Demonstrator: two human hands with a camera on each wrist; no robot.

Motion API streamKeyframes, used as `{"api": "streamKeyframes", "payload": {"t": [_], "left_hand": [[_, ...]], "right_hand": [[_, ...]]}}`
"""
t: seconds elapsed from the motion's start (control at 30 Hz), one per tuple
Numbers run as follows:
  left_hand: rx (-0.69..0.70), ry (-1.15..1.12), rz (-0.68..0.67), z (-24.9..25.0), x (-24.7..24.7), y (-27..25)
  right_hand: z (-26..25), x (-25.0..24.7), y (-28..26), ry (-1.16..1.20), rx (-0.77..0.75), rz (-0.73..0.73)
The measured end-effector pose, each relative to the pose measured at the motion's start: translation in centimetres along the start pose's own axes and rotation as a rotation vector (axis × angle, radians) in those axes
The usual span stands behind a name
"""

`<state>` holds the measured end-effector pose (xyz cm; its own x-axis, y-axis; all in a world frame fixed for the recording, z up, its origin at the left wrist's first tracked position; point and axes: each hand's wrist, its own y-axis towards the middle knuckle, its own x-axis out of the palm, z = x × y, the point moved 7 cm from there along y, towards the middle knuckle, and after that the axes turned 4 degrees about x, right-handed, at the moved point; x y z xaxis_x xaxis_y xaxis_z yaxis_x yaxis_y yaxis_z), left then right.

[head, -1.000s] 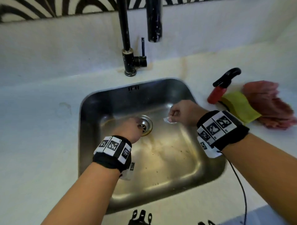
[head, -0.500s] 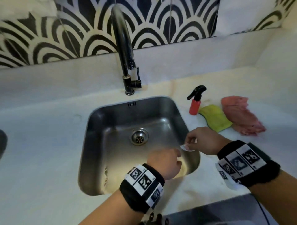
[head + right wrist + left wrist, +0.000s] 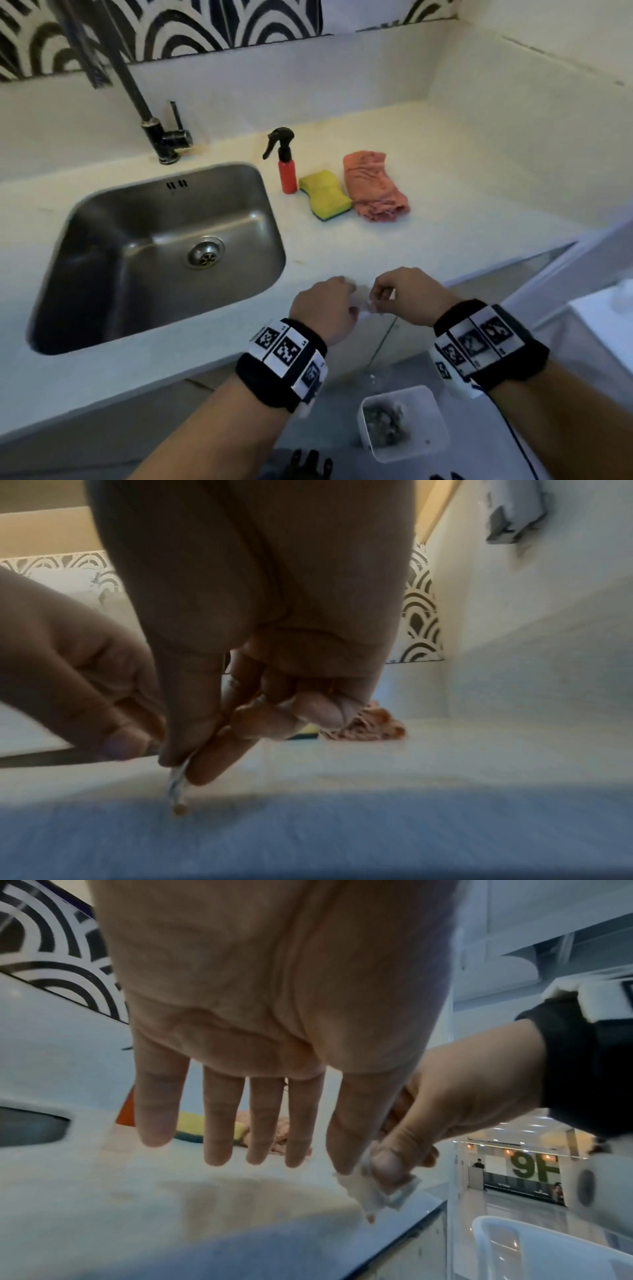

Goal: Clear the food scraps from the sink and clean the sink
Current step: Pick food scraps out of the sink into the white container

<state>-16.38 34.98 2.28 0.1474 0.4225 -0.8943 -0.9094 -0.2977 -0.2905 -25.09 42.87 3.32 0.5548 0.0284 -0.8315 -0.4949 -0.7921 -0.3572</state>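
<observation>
The steel sink (image 3: 102, 212) with its drain (image 3: 205, 255) lies at the left, and I see no scraps in it from here. Both hands hover over the counter's front edge, to the right of the sink. My right hand (image 3: 376, 298) pinches a small white scrap (image 3: 373, 1194) between thumb and forefinger, and the scrap (image 3: 178, 785) hangs below the fingertips. My left hand (image 3: 346, 291) is beside it with straight fingers (image 3: 219, 1123), its thumb tip touching the scrap. Below the hands, a white bin (image 3: 428, 442) on the floor holds grey scraps.
A black faucet (image 3: 164, 137) stands behind the sink. To the sink's right on the white counter stand a red spray bottle (image 3: 287, 171), a yellow-green sponge (image 3: 323, 195) and a pink cloth (image 3: 375, 186). A white wall bounds the counter at the right.
Both hands have left the sink basin and moved right and toward me, to the counter's front edge above the bin. The right hand still pinches the white scrap.
</observation>
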Motion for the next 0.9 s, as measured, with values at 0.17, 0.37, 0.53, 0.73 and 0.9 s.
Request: {"api": "streamKeyframes", "payload": {"t": [0.17, 0.37, 0.53, 0.73, 0.9], "left_hand": [[0.05, 0.017, 0.029, 4.3, 2.0, 3.0], [0.148, 0.108, 0.08, 8.5, 3.5, 5.9], [0.201, 0.147, 0.163, 9.9, 4.2, 7.3], [0.209, 0.125, 0.188, 9.9, 4.9, 7.4], [0.178, 0.06, 0.175, 9.5, 5.4, 7.1]], "right_hand": [[7.4, 2.8, -2.1, 0.087, 0.124, -0.008], [15.3, 7.7, -3.3, 0.183, 0.308, -0.023], [21.3, 14.7, -3.7, 0.188, 0.487, -0.059], [25.1, 22.5, -4.2, 0.177, 0.619, -0.153], [26.8, 26.7, -3.9, 0.239, 0.64, -0.216]]}}
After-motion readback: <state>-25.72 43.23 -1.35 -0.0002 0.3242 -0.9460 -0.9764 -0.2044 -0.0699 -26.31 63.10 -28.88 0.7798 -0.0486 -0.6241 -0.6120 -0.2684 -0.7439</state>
